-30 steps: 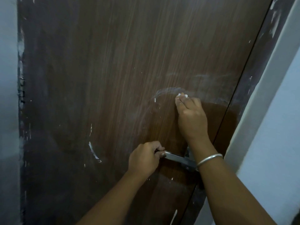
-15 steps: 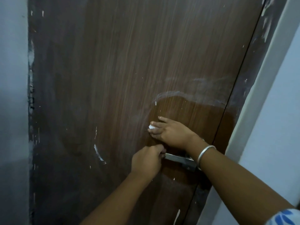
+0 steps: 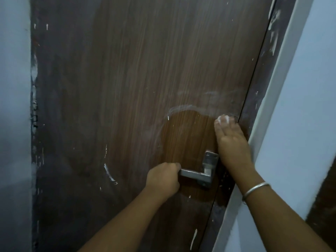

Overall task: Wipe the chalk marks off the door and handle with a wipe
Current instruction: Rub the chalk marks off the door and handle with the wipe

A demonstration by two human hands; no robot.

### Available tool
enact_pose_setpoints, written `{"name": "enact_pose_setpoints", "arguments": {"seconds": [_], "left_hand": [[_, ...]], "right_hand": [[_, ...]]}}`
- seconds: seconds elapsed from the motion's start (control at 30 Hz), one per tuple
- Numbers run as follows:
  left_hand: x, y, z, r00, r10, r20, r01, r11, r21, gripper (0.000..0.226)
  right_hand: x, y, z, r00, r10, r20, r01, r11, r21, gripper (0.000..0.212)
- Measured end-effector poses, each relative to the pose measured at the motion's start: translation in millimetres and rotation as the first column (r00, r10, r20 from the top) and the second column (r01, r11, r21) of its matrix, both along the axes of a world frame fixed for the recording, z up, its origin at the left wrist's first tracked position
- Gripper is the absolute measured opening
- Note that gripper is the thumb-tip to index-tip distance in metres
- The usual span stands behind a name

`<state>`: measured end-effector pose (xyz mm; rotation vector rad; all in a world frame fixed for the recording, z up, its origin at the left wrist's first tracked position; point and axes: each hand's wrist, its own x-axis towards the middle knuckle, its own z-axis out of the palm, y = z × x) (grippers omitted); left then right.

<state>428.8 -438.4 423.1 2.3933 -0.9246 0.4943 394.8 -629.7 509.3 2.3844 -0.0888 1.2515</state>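
A brown wood-grain door [image 3: 138, 84] fills the view. My left hand [image 3: 163, 177] grips the end of the metal lever handle [image 3: 192, 173], whose plate [image 3: 211, 159] is screwed to the door. My right hand [image 3: 231, 140] lies flat against the door near its right edge, fingers straight, pressing a white wipe [image 3: 224, 119] that shows under the fingertips. A smeared chalk arc [image 3: 183, 108] and fainter smudges [image 3: 212, 94] lie above a darker, wiped patch [image 3: 185, 135]. A short chalk stroke [image 3: 110, 174] sits lower left of the handle.
The dark door frame [image 3: 263, 73] and a pale wall [image 3: 309, 99] stand on the right. A grey wall [image 3: 14, 106] borders the door on the left. Small white flecks dot the door, and a white streak [image 3: 194, 239] runs near the bottom.
My right hand with the wipe swept from left of the handle up and right to the door's edge. The handle plate is now uncovered. My left hand stays on the lever.
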Motion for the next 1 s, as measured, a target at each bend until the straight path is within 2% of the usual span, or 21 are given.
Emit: {"name": "enact_pose_setpoints", "arguments": {"seconds": [0.07, 0.17, 0.3, 0.37, 0.43, 0.57, 0.67, 0.73, 0.87, 0.93, 1.0], "left_hand": [[-4, -2, 3, 1.0, 0.017, 0.006, -0.018, 0.998, 0.054, 0.029], [-8, 0, 5, 1.0, 0.027, 0.006, -0.027, 0.994, 0.109, 0.037], [-17, 1, 1, 0.999, 0.04, 0.002, -0.04, 0.988, 0.148, 0.06], [-20, -1, -4, 0.999, 0.048, -0.013, -0.046, 0.989, 0.144, 0.068], [-21, -2, -9, 0.998, 0.046, -0.043, -0.041, 0.994, 0.106, 0.075], [-21, -5, -24, 0.993, 0.011, -0.115, -0.006, 0.999, 0.042, 0.09], [-19, -8, -40, 0.986, -0.023, -0.166, 0.0, 0.991, -0.136, 0.098], [-17, -11, -52, 0.969, -0.026, -0.248, -0.03, 0.975, -0.221, 0.099], [-12, -16, -72, 0.924, -0.085, -0.372, -0.012, 0.968, -0.251, 0.093], [-8, -15, -79, 0.915, -0.106, -0.39, 0.006, 0.969, -0.248, 0.093], [-4, -13, -86, 0.913, -0.1, -0.395, 0.007, 0.973, -0.229, 0.093]], "right_hand": [[-2, 6, -5, 0.991, -0.135, 0.005, 0.133, 0.98, 0.15, 0.063], [-3, 9, -35, 0.965, -0.254, -0.063, 0.262, 0.929, 0.262, 0.059], [-8, 7, -86, 0.919, -0.338, -0.204, 0.38, 0.896, 0.228, 0.076], [-11, 10, -108, 0.909, -0.344, -0.235, 0.399, 0.879, 0.261, 0.079], [-14, 16, -129, 0.917, -0.309, -0.254, 0.382, 0.864, 0.328, 0.084], [-23, 19, -170, 0.963, -0.084, -0.258, 0.202, 0.858, 0.472, 0.084], [-21, 12, -184, 0.958, -0.023, -0.285, 0.172, 0.843, 0.509, 0.086], [-17, 14, -189, 0.973, 0.0, -0.232, 0.143, 0.788, 0.599, 0.088], [-10, 35, -202, 0.997, 0.011, -0.08, 0.054, 0.655, 0.753, 0.086], [-6, 43, -211, 0.998, 0.014, -0.062, 0.042, 0.594, 0.804, 0.085], [-3, 50, -225, 0.991, 0.097, -0.094, 0.011, 0.633, 0.774, 0.085]]}}
